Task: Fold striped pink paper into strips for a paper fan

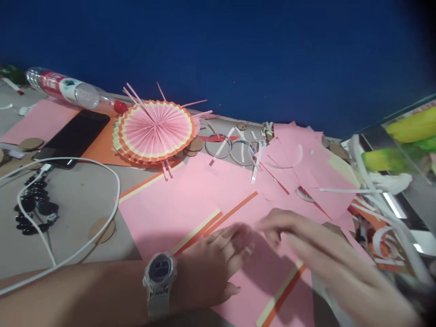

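Below the middle of the view, my left hand [218,259], with a clear watch [159,273] on its wrist, lies low over layered pink paper [265,295] with orange and cream edge strips. Its thumb stands apart from the slightly bent fingers, and nothing shows in its grasp. My right hand [303,236] comes in from the right above the same sheets, smeared by motion. Its long fingers reach toward my left fingertips, with nothing visible between them. Beyond both hands lies a larger pink sheet [163,200]. A pleated pink, cream and orange paper rosette [156,129] rests behind it.
A plastic bottle [73,91] lies at the back left, near a black phone [76,136]. A white cable [117,181] loops past black beads [36,204]. Behind the sheets are grey rings [218,146]. Pink scraps [299,154] pile up at right, against paper strips [384,231]. A blue wall [218,54] stands behind.
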`<state>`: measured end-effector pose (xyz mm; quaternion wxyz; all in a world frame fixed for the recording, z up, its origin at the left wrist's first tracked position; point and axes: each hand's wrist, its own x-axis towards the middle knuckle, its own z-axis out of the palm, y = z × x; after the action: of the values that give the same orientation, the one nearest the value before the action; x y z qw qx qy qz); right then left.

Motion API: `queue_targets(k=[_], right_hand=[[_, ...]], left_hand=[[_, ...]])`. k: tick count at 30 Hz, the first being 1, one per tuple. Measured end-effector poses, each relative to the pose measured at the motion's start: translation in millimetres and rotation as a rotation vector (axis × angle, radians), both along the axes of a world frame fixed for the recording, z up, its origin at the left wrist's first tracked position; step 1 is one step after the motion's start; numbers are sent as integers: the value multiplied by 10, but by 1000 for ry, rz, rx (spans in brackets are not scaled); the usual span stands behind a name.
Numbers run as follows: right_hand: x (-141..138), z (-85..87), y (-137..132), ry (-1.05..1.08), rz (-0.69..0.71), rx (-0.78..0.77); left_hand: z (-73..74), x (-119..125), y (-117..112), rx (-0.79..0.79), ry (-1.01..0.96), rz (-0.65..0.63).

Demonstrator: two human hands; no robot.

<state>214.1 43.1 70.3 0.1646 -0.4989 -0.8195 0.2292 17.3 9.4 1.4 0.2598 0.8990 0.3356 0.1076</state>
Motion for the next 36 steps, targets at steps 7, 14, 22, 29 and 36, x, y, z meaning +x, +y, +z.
queue_targets(k=[7,14,22,29,36], right_hand=[[-44,-628,158,-305,208,123],[-58,-628,158,-276,300,150],[-99,-642,131,-355,210,133],[-83,-603,113,-378,261,157],[-127,-633,78,-403,214,130]], left_hand=[[-159,70,-167,99,74,49],[-194,46,4,324,28,-45],[-271,48,30,348,88,-110],[-222,31,45,238,119,-152],[-215,16,45,167,106,-166]])
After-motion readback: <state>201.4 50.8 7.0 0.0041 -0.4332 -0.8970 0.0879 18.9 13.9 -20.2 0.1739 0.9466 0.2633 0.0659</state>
